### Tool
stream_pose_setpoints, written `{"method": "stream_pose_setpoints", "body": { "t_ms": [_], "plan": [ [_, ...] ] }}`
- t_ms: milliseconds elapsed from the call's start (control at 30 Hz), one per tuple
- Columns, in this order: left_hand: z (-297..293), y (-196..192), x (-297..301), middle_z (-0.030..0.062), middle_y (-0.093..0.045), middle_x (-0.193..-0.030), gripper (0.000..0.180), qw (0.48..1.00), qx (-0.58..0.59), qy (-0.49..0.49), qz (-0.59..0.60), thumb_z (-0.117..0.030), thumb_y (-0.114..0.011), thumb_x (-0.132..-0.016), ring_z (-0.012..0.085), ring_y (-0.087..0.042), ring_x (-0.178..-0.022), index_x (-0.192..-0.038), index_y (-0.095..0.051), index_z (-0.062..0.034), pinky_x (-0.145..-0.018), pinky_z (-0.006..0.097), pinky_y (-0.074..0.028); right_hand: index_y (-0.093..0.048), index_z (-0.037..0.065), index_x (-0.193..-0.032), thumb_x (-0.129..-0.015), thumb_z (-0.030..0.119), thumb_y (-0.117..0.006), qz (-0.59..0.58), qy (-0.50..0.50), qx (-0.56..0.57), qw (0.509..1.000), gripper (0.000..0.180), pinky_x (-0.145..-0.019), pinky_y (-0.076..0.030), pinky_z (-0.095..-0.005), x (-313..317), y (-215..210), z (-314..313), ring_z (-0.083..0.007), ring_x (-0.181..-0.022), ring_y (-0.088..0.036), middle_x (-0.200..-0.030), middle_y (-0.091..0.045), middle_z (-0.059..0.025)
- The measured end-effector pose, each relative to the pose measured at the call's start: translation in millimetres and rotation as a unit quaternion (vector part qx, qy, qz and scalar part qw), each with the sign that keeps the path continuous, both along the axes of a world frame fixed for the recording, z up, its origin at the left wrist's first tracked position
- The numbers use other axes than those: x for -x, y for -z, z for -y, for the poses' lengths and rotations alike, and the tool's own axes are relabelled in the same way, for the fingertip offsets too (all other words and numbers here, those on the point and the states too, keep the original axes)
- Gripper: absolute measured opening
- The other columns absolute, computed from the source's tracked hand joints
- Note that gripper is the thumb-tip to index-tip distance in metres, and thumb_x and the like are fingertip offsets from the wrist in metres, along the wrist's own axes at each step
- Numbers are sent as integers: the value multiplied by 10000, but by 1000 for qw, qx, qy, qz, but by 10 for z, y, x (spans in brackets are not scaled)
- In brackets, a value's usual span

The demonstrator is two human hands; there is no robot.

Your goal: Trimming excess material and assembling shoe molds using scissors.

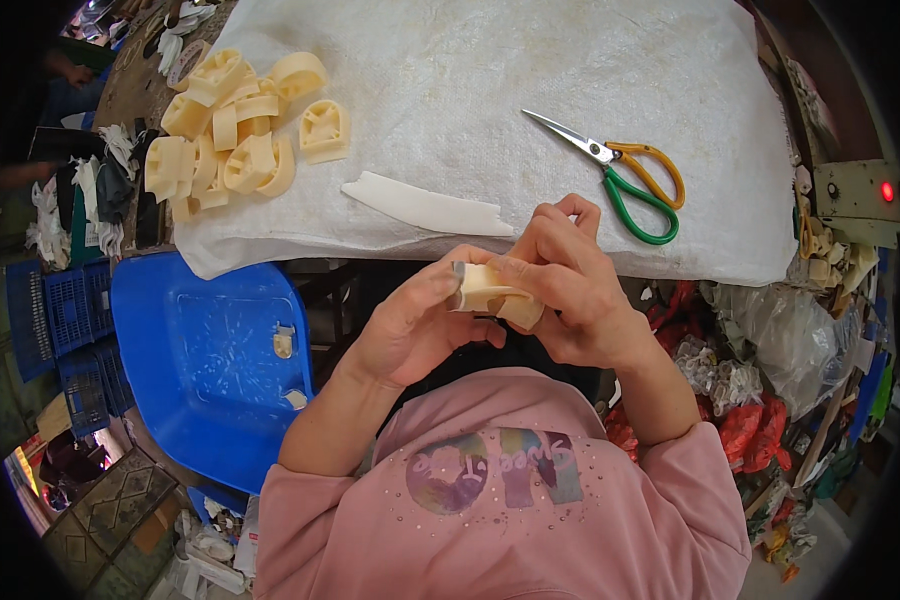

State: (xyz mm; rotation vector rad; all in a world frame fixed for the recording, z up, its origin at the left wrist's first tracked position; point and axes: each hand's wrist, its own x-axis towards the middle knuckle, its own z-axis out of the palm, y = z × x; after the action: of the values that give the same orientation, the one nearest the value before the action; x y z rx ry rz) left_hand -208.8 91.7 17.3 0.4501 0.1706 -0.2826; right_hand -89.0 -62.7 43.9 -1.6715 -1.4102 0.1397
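Just past the near table edge, a cream plastic shoe heel (483,285) is held between my two hands above my lap. My left hand (395,330) grips its left end, with a small grey patch at the fingertips. The fingers of my right hand (575,285) close on its right side and cover part of it. A white curved strip (425,206) lies flat on the table beyond the hands. Scissors (597,151) with one yellow and one green handle rest right of the strip, blades parted slightly and pointing up-left.
Several cream heels (252,165) are piled at the table's far left. White woven sheeting (440,60) covers the table. Below its left edge stands a blue tub (195,400) with a small whitish piece (283,343) inside. A control box (858,200) with a red light is at the right.
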Motion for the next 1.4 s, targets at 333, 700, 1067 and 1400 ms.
{"method": "stream_pose_setpoints", "body": {
  "t_ms": [333, 700, 1067, 1400],
  "plan": [
    [22, -27, -28, 97, -548, -1032, 406, 993, -114, 19, -27, -283, -544, -828, 162, -552, -925, -1129, -453, -27, -789, 299, -470, -621, 144, -873, -587, -27, -645, 4, -12, 16, 1000, 334, -740, -249, -408, 40, 1, 12, -166, -733, -445, -751, -464, 24],
    [29, -51, 42, 107, -543, -995, 353, 825, -495, -251, 104, -262, -577, -895, 176, -518, -920, -1100, -497, 14, -796, 287, -414, -638, 128, -933, -610, 11, -674, 38, 41, 11, 998, 346, -755, -250, -403, -3, 27, 36, -187, -751, -454, -780, -487, 8],
    [153, -12, 28, 67, -599, -814, 166, 763, -546, -323, 127, -128, -706, -821, 116, -521, -720, -885, -650, 15, -614, 216, -418, -614, 67, -983, -613, -27, -654, -31, 18, 19, 999, 384, -777, -251, -390, 44, 73, 68, -206, -773, -453, -777, -436, -44],
    [81, -84, -83, 79, -490, -602, 116, 565, -735, -287, 242, -67, -662, -823, 187, -449, -487, -789, -593, 22, -426, 284, -348, -604, 61, -954, -588, -27, -619, -53, -15, 76, 996, 377, -788, -264, -391, 59, 58, 114, -229, -793, -460, -771, -445, -50]
  ]
}}
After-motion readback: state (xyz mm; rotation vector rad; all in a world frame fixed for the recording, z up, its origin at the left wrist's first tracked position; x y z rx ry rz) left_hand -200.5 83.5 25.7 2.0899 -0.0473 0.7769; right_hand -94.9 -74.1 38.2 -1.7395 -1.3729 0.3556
